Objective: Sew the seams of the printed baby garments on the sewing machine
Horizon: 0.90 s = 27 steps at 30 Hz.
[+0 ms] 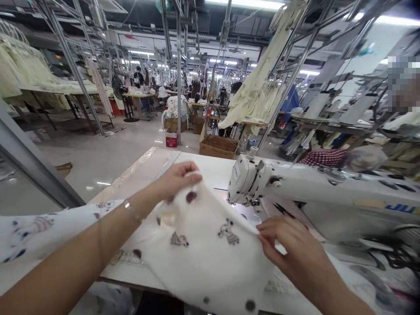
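A white fabric piece [200, 258] printed with small dark animals and spots is stretched between my two hands above the sewing table. My left hand [180, 177] pinches its upper left corner, fingers closed. Lower and to the right, my right hand [288, 240] pinches the fabric's edge between thumb and fingers. Just behind the cloth stands the white sewing machine [247, 177], its needle area partly hidden by the fabric. More printed cloth [29, 229] lies at the left under my forearm.
Dark scissors or snips [284, 211] lie beneath the machine arm. A metal post [29, 162] slants at the left. Beyond the table [206, 168] are a cardboard box [218, 145], a red box [171, 139] and pale hanging garments [259, 96]. Another person is at the far right.
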Each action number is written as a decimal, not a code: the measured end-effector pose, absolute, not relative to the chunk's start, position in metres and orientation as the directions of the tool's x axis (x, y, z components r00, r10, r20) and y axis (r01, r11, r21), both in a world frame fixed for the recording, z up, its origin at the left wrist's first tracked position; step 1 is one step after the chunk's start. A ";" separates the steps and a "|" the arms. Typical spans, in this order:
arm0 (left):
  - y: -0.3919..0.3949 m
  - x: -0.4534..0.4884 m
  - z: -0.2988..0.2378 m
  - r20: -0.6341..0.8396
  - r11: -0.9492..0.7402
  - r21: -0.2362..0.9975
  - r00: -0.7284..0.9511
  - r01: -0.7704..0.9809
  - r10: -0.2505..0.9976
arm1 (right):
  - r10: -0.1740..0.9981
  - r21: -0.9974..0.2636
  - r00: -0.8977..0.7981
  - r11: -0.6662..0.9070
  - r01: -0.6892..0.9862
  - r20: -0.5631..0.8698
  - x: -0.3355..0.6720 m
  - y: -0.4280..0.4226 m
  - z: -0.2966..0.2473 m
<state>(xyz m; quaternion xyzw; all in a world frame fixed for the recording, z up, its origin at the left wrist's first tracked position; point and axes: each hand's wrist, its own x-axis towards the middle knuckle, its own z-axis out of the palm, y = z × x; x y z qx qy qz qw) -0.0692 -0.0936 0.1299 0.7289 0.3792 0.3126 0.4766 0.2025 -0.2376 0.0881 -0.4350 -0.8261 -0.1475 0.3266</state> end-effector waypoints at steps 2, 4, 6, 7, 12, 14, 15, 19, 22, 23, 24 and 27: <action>-0.080 -0.061 0.144 0.236 -0.389 0.884 0.470 0.260 0.851 | 0.637 -0.004 -0.413 0.546 0.838 0.651 0.200 -0.234 0.101; -0.083 -0.058 0.145 0.305 -0.475 0.816 0.453 0.330 0.838 | 0.658 0.033 -0.431 0.526 0.850 0.618 0.189 -0.236 0.102; -0.104 -0.062 0.131 0.269 -0.431 0.812 0.402 0.394 0.875 | 0.676 0.007 -0.453 0.552 0.834 0.581 0.167 -0.245 0.089; -0.119 -0.067 0.121 0.267 -0.397 0.822 0.340 0.409 0.902 | 0.681 -0.051 -0.458 0.587 0.808 0.571 0.153 -0.251 0.080; -0.167 -0.073 0.086 0.682 -0.557 0.449 0.135 0.699 0.719 | 0.582 -0.480 -0.496 0.813 0.330 0.644 0.098 -0.285 0.038; -0.156 -0.055 0.078 0.581 -0.613 0.146 0.434 0.777 0.688 | 0.622 -0.543 -0.435 0.782 0.306 0.651 0.104 -0.290 0.032; -0.145 -0.043 0.072 0.419 -0.653 0.058 0.575 0.755 0.703 | 0.664 -0.548 -0.396 0.747 0.375 0.634 0.113 -0.290 0.030; -0.108 0.003 0.037 0.183 -0.733 0.064 0.714 0.677 0.675 | 0.723 -0.417 -0.339 0.647 0.638 0.602 0.155 -0.282 0.017; -0.098 0.017 0.018 0.198 -0.702 0.078 0.679 0.708 0.707 | 0.710 -0.355 -0.382 0.654 0.668 0.591 0.169 -0.273 0.008; -0.099 0.018 0.016 0.197 -0.703 0.079 0.680 0.707 0.706 | 0.701 -0.335 -0.407 0.667 0.666 0.585 0.171 -0.271 0.006; -0.101 0.018 0.015 0.184 -0.714 0.079 0.694 0.695 0.696 | 0.688 -0.317 -0.442 0.686 0.655 0.576 0.171 -0.269 0.005; -0.114 0.012 0.019 0.094 -0.770 0.078 0.765 0.633 0.638 | 0.660 -0.317 -0.523 0.735 0.599 0.539 0.175 -0.268 0.000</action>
